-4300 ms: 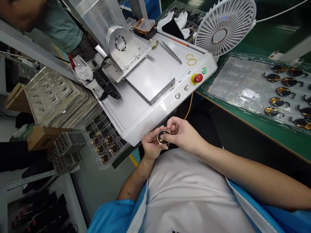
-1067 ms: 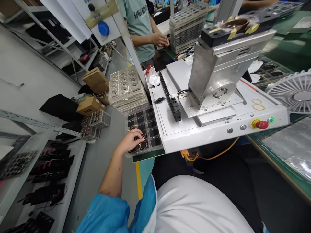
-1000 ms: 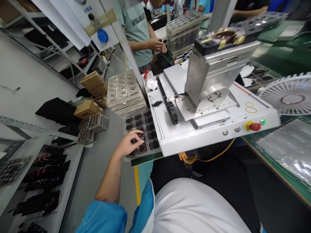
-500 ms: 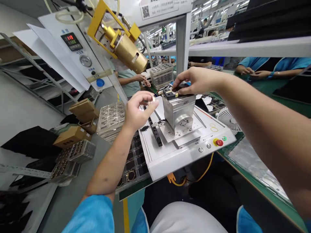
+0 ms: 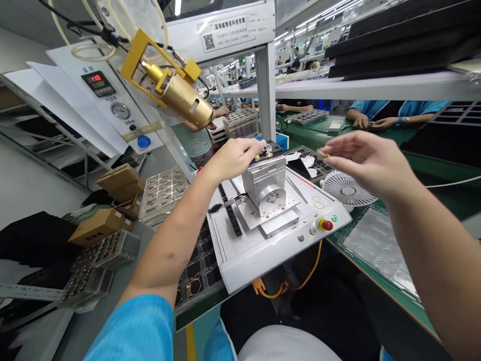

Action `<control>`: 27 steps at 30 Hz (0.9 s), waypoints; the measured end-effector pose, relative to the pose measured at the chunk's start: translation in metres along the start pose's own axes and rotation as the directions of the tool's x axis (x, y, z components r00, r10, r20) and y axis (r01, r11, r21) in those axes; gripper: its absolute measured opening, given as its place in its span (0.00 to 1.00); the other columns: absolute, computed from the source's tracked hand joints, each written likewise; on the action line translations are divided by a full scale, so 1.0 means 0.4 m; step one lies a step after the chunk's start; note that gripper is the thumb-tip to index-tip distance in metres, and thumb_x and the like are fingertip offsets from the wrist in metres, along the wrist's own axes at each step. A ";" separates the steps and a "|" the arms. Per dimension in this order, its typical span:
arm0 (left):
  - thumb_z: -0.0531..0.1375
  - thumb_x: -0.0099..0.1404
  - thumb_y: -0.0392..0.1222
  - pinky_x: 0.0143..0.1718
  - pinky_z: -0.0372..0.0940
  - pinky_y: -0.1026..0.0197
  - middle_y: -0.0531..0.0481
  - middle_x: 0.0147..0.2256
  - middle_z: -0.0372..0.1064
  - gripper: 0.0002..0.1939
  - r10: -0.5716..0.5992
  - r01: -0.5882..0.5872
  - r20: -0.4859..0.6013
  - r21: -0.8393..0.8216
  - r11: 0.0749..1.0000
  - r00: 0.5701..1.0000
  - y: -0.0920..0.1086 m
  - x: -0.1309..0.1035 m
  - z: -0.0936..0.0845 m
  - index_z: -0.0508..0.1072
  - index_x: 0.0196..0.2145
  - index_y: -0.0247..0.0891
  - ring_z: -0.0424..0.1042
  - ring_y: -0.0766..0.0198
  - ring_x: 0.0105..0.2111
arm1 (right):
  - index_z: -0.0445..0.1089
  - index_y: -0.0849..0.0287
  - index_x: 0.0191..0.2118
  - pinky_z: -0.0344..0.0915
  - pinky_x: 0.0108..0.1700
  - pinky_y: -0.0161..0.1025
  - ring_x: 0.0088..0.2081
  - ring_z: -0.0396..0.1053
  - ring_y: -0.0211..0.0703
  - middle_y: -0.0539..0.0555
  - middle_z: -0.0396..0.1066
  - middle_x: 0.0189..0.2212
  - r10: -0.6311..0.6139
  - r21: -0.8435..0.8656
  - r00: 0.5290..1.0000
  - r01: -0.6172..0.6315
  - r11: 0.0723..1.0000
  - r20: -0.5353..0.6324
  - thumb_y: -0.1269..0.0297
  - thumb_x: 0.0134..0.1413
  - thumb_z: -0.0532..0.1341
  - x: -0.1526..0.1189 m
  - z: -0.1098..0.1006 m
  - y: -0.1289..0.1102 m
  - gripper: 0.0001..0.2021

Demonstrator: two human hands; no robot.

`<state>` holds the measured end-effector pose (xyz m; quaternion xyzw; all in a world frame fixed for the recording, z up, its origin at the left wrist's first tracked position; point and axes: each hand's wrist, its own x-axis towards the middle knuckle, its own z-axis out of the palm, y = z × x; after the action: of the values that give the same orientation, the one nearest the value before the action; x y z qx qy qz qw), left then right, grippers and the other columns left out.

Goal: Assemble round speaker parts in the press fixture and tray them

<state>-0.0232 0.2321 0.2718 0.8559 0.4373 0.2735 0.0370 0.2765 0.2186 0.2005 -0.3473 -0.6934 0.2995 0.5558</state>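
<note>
My left hand (image 5: 237,156) reaches to the top of a metal block fixture (image 5: 265,181), its fingertips pressed together at the black plate (image 5: 276,147) there. What they hold, if anything, is hidden. Small yellow pieces (image 5: 269,155) sit at that plate's front edge. Off to the right, above the bench, my right hand (image 5: 370,160) pinches a small pale tan piece (image 5: 323,152) between thumb and fingertips; its kind is too small to tell. The fixture stands on the white base of a bench machine (image 5: 240,273).
A gold cylindrical head (image 5: 188,100) hangs at upper left beside the control box (image 5: 112,100). A white fan (image 5: 347,190), tweezers (image 5: 296,189) and a red stop button (image 5: 327,225) lie to the right. Clear trays (image 5: 163,193) are stacked left. Co-workers' hands (image 5: 376,123) are across the bench.
My right hand has left the fixture and moved right with a small piece. My left hand has moved onto the fixture's top; the white bit at its fingertips no longer shows. The view has shifted.
</note>
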 end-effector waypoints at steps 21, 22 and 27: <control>0.60 0.70 0.61 0.62 0.69 0.40 0.44 0.50 0.80 0.20 -0.070 -0.189 -0.386 -0.593 0.782 0.920 0.066 -0.414 0.265 0.80 0.48 0.46 0.77 0.48 0.56 | 0.52 0.66 0.72 0.72 0.39 0.47 0.34 0.77 0.55 0.58 0.78 0.36 0.546 -0.530 0.836 -0.444 0.723 0.045 0.55 0.53 0.63 -0.449 0.032 0.325 0.44; 0.62 0.70 0.56 0.63 0.69 0.41 0.43 0.51 0.79 0.17 -0.203 -0.021 -0.224 -0.720 0.694 0.953 0.088 -0.457 0.312 0.80 0.48 0.46 0.76 0.48 0.57 | 0.54 0.64 0.71 0.72 0.38 0.46 0.33 0.76 0.53 0.57 0.78 0.35 0.543 -0.514 0.838 -0.444 0.734 0.053 0.55 0.52 0.64 -0.449 0.023 0.320 0.42; 0.69 0.66 0.50 0.63 0.69 0.43 0.39 0.53 0.79 0.21 -0.468 0.497 0.388 -0.858 0.132 0.794 0.185 -0.606 0.519 0.78 0.55 0.43 0.78 0.47 0.56 | 0.71 0.56 0.59 0.73 0.39 0.45 0.34 0.77 0.50 0.55 0.79 0.36 0.508 -0.355 0.842 -0.425 0.832 0.181 0.57 0.52 0.70 -0.502 0.034 0.227 0.28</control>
<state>0.0211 0.0369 0.0128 0.4857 0.4454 0.4348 0.6138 0.3052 0.1071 0.0121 -0.5440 -0.6922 0.3619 0.3064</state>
